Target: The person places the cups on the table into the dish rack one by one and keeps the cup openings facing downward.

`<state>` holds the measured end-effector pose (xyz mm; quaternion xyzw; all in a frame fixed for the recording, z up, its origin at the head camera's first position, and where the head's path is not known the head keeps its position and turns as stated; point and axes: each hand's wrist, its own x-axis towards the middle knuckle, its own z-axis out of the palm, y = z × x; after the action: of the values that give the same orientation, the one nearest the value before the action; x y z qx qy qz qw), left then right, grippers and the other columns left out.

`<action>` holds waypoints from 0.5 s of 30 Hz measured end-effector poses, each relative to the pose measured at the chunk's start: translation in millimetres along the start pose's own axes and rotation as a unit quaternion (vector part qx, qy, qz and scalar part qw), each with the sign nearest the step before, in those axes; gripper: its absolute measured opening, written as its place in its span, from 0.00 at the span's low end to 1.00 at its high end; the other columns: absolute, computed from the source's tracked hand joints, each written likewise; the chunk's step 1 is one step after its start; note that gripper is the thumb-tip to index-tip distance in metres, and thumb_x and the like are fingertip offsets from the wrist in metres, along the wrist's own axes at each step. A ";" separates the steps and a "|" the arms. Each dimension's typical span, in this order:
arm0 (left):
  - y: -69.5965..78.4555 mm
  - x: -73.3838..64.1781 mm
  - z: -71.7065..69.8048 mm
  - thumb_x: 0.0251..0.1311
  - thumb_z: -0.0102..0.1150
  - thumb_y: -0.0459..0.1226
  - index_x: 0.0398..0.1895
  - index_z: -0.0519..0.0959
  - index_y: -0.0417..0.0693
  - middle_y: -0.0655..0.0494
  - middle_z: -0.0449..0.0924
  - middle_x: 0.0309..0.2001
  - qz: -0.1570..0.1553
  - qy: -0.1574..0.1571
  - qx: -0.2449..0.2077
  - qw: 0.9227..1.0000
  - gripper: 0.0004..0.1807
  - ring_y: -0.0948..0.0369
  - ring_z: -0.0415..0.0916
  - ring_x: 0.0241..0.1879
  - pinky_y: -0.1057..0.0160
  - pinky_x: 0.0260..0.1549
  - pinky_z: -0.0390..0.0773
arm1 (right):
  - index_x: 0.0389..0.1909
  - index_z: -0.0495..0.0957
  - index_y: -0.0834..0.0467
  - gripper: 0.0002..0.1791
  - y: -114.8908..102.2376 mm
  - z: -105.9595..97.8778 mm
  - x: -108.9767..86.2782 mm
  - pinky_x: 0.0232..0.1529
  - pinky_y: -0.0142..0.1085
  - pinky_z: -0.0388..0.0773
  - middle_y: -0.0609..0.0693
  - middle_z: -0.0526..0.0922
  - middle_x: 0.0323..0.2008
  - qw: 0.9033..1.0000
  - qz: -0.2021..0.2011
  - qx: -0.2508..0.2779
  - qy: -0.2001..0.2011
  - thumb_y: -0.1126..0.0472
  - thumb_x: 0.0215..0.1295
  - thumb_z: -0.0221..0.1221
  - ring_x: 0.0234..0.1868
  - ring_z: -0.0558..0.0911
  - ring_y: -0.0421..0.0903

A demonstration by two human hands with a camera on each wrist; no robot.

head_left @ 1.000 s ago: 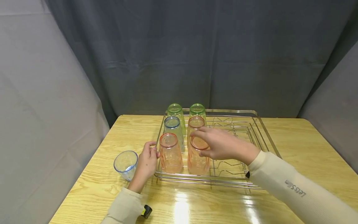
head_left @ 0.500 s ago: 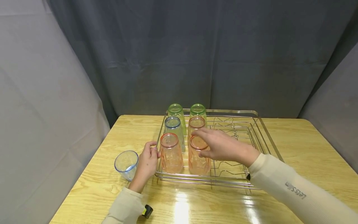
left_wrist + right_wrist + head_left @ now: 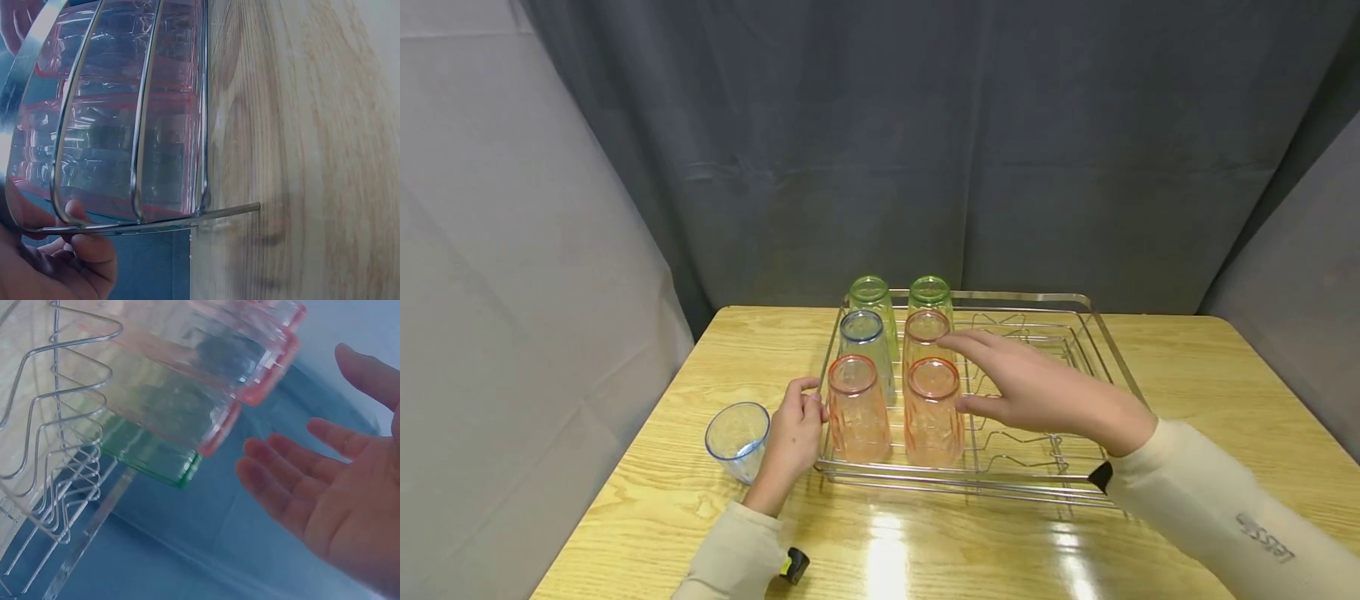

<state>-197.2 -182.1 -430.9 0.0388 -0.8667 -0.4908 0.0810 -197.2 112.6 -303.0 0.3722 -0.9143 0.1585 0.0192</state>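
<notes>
On the wire drying rack (image 3: 1022,479), upside-down glasses stand in two columns. At the front are an orange glass (image 3: 859,417) on the left and another orange glass (image 3: 933,425) to its right. Behind them come a blue glass (image 3: 862,333) and a pink glass (image 3: 925,329), then two green glasses, the left green glass (image 3: 869,292) and the right green glass (image 3: 929,292). My left hand (image 3: 793,433) grips the rack's left side, its thumb and fingers about the wire in the left wrist view. Just right of the front right orange glass, my right hand (image 3: 1045,387) is apart from it, fingers extended, holding nothing.
A blue-rimmed glass (image 3: 737,442) stands upright on the wooden table (image 3: 647,500), left of my left hand. Wire supports (image 3: 1011,442) fill the rack's right part. A dark curtain (image 3: 850,167) hangs behind the table.
My right hand has let go of the front right orange glass and drawn back to the right. That glass stays upside down in place. My left hand keeps its grip on the rack.
</notes>
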 end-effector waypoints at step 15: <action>-1.5 0.2 0.0 0.76 0.37 0.36 0.64 0.68 0.42 0.50 0.78 0.32 -0.004 0.003 -0.007 1.000 0.18 0.64 0.62 0.19 0.70 0.16 0.63 | 0.73 0.64 0.48 0.38 31.2 -12.2 -75.3 0.49 0.32 0.80 0.46 0.73 0.67 0.991 -0.024 -0.010 0.132 0.59 0.62 0.67 0.58 0.77 0.41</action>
<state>-197.4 -182.9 -432.2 0.0433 -0.8629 -0.4969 0.0817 -165.3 188.1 -311.5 0.3692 -0.8962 0.1965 0.1477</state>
